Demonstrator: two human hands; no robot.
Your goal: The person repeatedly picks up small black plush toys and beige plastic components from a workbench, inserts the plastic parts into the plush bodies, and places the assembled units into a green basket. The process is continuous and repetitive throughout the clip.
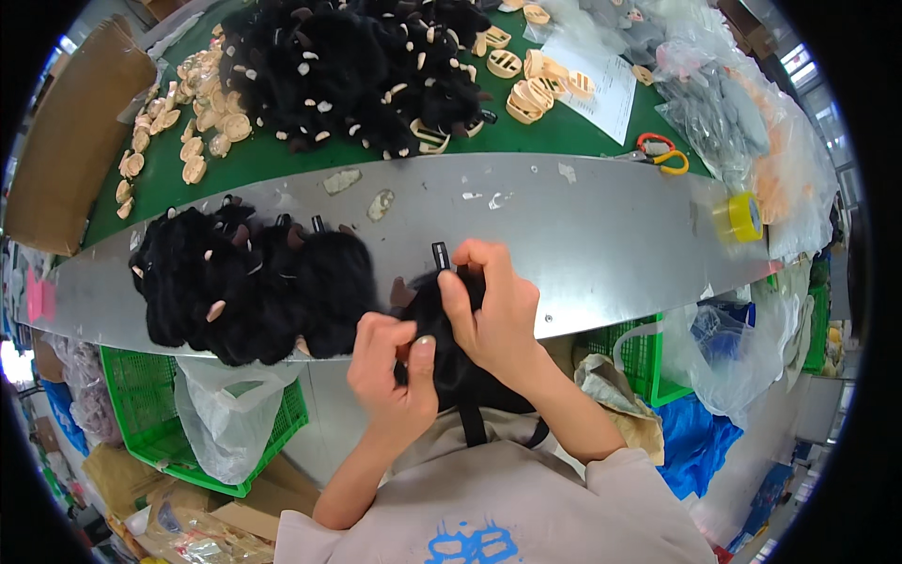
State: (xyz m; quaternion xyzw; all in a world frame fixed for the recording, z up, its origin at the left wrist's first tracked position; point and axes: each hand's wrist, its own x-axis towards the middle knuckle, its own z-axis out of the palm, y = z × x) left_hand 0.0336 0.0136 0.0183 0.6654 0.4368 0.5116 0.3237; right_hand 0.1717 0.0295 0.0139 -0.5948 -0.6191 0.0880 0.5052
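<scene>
Close to my body at the table's front edge is a black furry plush piece (429,310) with a small brown ear-like flap. My right hand (496,315) is closed on its upper right side, thumb and index finger beside a small black tab (441,256) that sticks up. With fingers curled in, my left hand (393,371) pinches the lower left of the same piece; the exact spot is hidden. Just left of it, several similar black plush pieces (254,282) lie bunched on the metal table strip (601,226), some showing pale pink bits and black tabs.
Beyond the strip, a green surface (282,169) bears a heap of black plush (338,75) and beige plastic parts (211,103). Red-and-yellow-handled scissors (665,155), yellow tape (745,217) and bagged grey plush (723,103) are at right. Green crates (141,395) stand below.
</scene>
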